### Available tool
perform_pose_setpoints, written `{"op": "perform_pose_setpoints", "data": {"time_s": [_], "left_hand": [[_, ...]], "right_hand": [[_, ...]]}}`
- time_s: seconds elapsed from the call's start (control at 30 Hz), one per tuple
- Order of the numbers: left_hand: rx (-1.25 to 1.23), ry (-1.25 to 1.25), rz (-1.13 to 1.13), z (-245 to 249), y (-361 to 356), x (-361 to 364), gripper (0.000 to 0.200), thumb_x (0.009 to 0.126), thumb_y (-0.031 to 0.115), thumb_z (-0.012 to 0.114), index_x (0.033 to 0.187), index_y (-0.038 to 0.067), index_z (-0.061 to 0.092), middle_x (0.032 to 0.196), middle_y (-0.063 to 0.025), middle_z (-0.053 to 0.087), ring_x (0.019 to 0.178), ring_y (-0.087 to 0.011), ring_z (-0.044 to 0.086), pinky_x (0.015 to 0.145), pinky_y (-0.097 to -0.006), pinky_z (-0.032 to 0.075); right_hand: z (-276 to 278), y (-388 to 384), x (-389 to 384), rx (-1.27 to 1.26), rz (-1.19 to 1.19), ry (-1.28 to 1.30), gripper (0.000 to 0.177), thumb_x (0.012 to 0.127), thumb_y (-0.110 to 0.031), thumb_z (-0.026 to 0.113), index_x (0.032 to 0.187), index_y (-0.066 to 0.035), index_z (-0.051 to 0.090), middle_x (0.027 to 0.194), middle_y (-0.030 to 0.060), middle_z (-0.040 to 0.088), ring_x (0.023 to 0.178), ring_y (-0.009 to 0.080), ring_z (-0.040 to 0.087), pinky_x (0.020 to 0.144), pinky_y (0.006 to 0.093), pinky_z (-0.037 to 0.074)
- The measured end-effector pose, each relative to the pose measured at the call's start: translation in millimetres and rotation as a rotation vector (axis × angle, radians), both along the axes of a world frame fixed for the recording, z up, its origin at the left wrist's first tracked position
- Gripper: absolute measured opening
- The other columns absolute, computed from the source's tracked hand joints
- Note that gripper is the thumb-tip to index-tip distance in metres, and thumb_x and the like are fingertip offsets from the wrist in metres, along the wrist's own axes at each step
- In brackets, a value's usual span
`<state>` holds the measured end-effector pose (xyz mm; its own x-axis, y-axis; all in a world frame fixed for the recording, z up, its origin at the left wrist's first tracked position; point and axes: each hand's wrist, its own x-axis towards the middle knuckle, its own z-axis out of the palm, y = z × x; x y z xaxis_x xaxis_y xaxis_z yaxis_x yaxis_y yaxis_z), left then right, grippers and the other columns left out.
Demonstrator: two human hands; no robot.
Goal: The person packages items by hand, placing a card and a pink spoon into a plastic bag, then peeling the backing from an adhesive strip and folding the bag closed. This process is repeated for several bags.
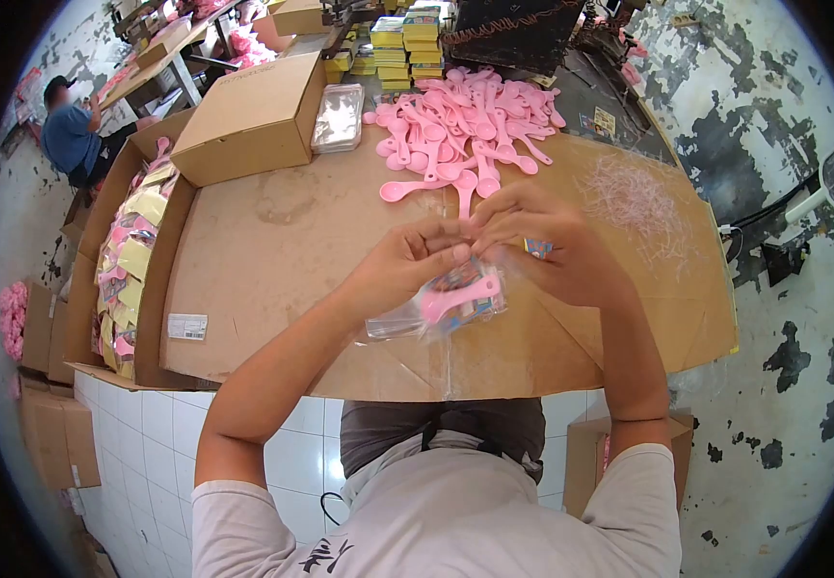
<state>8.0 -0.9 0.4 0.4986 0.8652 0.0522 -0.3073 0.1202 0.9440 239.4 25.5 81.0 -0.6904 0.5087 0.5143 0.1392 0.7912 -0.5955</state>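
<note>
A clear plastic bag [402, 322] with a pink measuring spoon [457, 299] and a colourful printed piece in it hangs below my hands, over the cardboard-covered table. Thumb and fingers of my left hand [415, 262] are closed on the bag's upper edge. My right hand [550, 246] is pinched at the same edge, its fingertips meeting those of the left; motion smears it a little. A small blue and yellow printed bit [537, 248] shows against the right palm. Just beyond both hands lies a heap of pink spoons [475, 120].
Thin clear plastic strips [634, 202] lie in a tangle on the right. A closed carton [243, 120] and a stack of clear bags [339, 116] stand behind. At left, an open box [178, 289] holds filled packs. Yellow-edged stacks [407, 48] rise at the back. A person [75, 140] sits far left.
</note>
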Motion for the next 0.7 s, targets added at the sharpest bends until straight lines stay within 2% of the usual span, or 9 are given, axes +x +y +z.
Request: {"op": "perform_pose_setpoints", "data": {"time_s": [0.13, 0.23, 0.3, 0.43, 0.53, 0.63, 0.7], "left_hand": [[0.406, 0.153, 0.221, 4, 1, 1, 0.039, 0.101, 0.009, 0.064, 0.138, 0.002, 0.055, 0.134, -0.0083, 0.063, 0.124, -0.016, 0.06, 0.107, -0.0329, 0.049], [0.564, 0.231, 0.28, 9, -5, 3, 0.041, 0.099, 0.008, 0.063, 0.139, 0.002, 0.055, 0.139, -0.0103, 0.058, 0.132, -0.0195, 0.056, 0.115, -0.037, 0.043], [0.597, 0.259, 0.281, 12, -9, 3, 0.043, 0.098, 0.008, 0.064, 0.14, 0.002, 0.054, 0.14, -0.0118, 0.057, 0.135, -0.021, 0.054, 0.118, -0.0392, 0.039], [0.432, 0.128, 0.265, 12, -11, 5, 0.039, 0.099, 0.008, 0.065, 0.137, 0.002, 0.058, 0.136, -0.0097, 0.06, 0.124, -0.0163, 0.06, 0.108, -0.0336, 0.047], [0.31, 0.125, 0.239, 12, -10, 2, 0.036, 0.1, 0.008, 0.066, 0.136, 0.002, 0.06, 0.125, -0.0079, 0.068, 0.11, -0.0119, 0.066, 0.095, -0.0276, 0.052], [0.27, 0.21, 0.257, 13, -10, -2, 0.037, 0.1, 0.007, 0.066, 0.136, 0.001, 0.06, 0.115, -0.0076, 0.073, 0.1, -0.0097, 0.069, 0.087, -0.0243, 0.053], [0.262, 0.201, 0.27, 19, -15, 1, 0.036, 0.1, 0.005, 0.066, 0.136, 0.0, 0.06, 0.109, -0.0072, 0.075, 0.096, -0.0086, 0.068, 0.083, -0.0241, 0.053]], "right_hand": [[33, -6, 1, 0.298, -0.115, -0.051, 0.008, 0.089, -0.009, 0.073, 0.095, -0.004, 0.075, 0.102, 0.008, 0.07, 0.095, 0.0228, 0.066, 0.081, 0.0362, 0.053], [31, -5, -2, 0.247, -0.251, -0.187, 0.009, 0.09, -0.01, 0.073, 0.095, -0.003, 0.074, 0.092, 0.0083, 0.07, 0.082, 0.0201, 0.065, 0.07, 0.0353, 0.051], [29, -10, -7, 0.09, -0.32, -0.141, 0.01, 0.09, -0.01, 0.073, 0.096, -0.002, 0.074, 0.088, 0.0087, 0.069, 0.074, 0.0193, 0.062, 0.066, 0.0348, 0.049], [22, -15, -11, -0.091, -0.352, -0.102, 0.012, 0.092, -0.011, 0.072, 0.097, 0.0, 0.073, 0.082, 0.0105, 0.068, 0.065, 0.0183, 0.059, 0.061, 0.0324, 0.047], [14, -15, -12, -0.075, -0.38, -0.094, 0.013, 0.09, -0.008, 0.073, 0.1, -0.002, 0.073, 0.088, 0.0104, 0.067, 0.071, 0.0215, 0.061, 0.063, 0.0328, 0.048], [-3, -6, -19, 0.36, -0.459, 0.095, 0.017, 0.085, -0.007, 0.074, 0.102, -0.004, 0.071, 0.096, 0.0086, 0.065, 0.085, 0.0243, 0.063, 0.073, 0.0349, 0.05], [-2, -9, -20, 0.543, -0.427, -0.046, 0.021, 0.082, -0.008, 0.076, 0.102, -0.006, 0.07, 0.101, 0.0077, 0.064, 0.095, 0.0252, 0.062, 0.081, 0.0374, 0.048]]}}
